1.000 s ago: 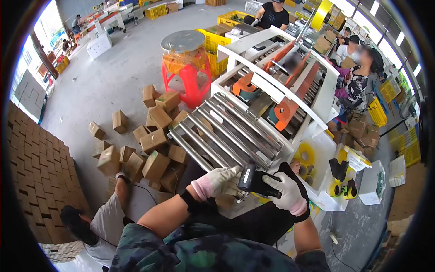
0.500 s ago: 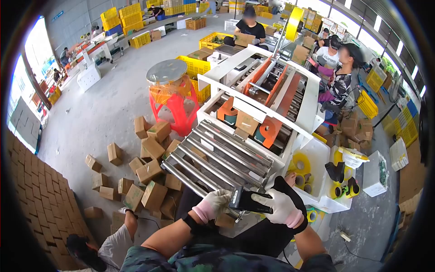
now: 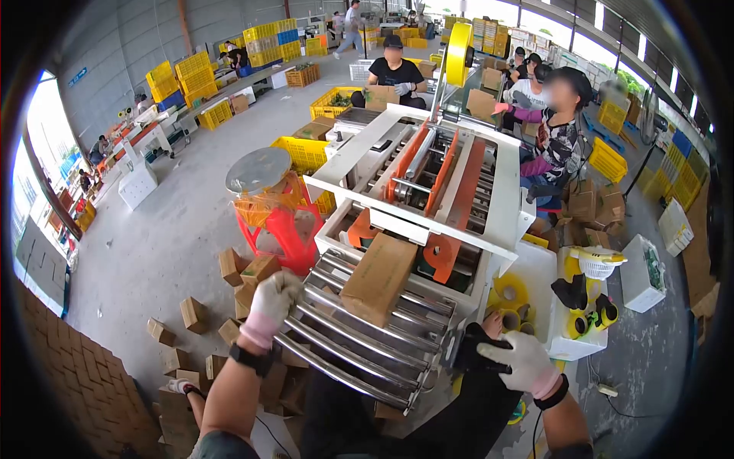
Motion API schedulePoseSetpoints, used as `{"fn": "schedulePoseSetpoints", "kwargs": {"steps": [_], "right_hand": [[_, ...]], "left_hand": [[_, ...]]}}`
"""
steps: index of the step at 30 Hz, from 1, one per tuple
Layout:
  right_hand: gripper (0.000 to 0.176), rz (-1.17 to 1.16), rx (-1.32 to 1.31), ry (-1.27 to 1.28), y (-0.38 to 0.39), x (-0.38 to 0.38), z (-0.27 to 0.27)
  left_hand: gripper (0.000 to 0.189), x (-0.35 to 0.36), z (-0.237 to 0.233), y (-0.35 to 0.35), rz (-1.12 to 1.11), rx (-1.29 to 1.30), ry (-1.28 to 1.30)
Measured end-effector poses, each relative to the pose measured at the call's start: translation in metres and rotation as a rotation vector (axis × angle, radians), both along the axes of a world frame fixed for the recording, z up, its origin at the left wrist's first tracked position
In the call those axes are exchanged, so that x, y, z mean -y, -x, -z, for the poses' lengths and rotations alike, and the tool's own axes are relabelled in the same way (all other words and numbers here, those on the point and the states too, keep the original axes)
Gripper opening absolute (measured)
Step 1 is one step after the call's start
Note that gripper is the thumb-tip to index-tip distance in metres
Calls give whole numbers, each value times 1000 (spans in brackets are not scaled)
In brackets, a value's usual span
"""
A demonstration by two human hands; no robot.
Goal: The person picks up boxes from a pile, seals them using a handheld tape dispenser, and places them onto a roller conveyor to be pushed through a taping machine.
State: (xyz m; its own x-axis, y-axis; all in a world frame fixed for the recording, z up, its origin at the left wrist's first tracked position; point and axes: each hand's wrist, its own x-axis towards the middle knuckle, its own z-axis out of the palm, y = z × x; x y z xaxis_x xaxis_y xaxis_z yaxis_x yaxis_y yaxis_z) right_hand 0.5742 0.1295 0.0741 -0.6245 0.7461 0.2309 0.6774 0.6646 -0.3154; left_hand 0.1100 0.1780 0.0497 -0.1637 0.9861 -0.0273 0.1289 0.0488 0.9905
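My left hand, in a white glove with a pinkish cuff, is at the left side of the roller conveyor. Its fingers are curled in, and no object shows in them. A taped brown cardboard box lies on the metal rollers in front of the machine opening, apart from both hands. My right hand, also gloved, grips a black handheld device beside the conveyor's right end. The device's exact kind does not show. The white carton-sealing machine stands just beyond the rollers.
Small cartons lie scattered on the floor at left, where another person's gloved hand reaches in. A red stool stands beside the machine. At right is a white foam bin with tape rolls. Co-workers sit beyond the machine.
The box has come out of the machine onto the rollers. My left hand has left the device and moved left and up. My right hand has carried the device right. The view has shifted.
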Motion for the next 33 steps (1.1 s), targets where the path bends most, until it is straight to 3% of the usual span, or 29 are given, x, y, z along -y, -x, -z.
{"fn": "schedulePoseSetpoints", "kwargs": {"steps": [4, 7, 9, 10, 12, 14, 15, 16, 17, 18, 19, 20, 21, 22, 23, 26, 28, 30, 33], "right_hand": [[62, 110, 50, -88, 9, -44, 23], [68, 101, 139, 89, 28, -82, 45], [70, 71, 214, 226, 45, -106, 64], [71, 4, 122, 230, 50, -121, 91], [73, -61, 258, 254, 79, -141, 101], [73, -50, 227, 331, 94, -148, 106], [74, -31, 214, 362, 99, -148, 104], [72, -52, 320, 320, 104, -143, 87], [71, -88, 264, 290, 103, -136, 93], [71, -108, 250, 295, 103, -126, 99], [72, -118, 260, 301, 106, -114, 102], [75, -120, 274, 372, 109, -103, 104], [76, -140, 290, 254, 111, -90, 109], [78, -149, 267, 270, 114, -79, 114], [76, -134, 306, 328, 118, -71, 100], [76, -143, 324, 325, 127, -48, 94], [78, -139, 335, 343, 131, -42, 89], [77, -137, 293, 333, 133, -41, 87], [77, -152, 256, 629, 138, -59, 105]], "left_hand": [[11, -77, -5, 5, 60, -19, 81], [8, -133, 71, 35, 115, -131, 64], [9, -137, 113, 29, 143, -243, 219], [10, -134, 132, 23, 157, -296, 294], [12, -121, 166, -7, 245, -253, 383], [23, -108, 198, -24, 241, -86, 95], [33, -103, 201, -23, 281, 134, 154], [33, -104, 231, -14, 285, 329, 267], [33, -106, 262, -5, 265, 518, 385], [32, -98, 239, -10, 282, 767, 480], [33, -87, 184, -20, 281, 1141, 686], [34, -78, 189, -13, 322, 1055, 632], [35, -65, 207, 0, 404, 500, 414], [37, -48, 199, 3, 426, -377, 204], [38, -36, 178, 1, 350, -749, 196], [40, -20, 165, 27, 99, -482, 271], [60, -10, 107, 18, 107, -99, 194], [79, 9, 30, -41, 306, -438, 31], [115, 21, 26, -90, 251, -1185, 323]]}}
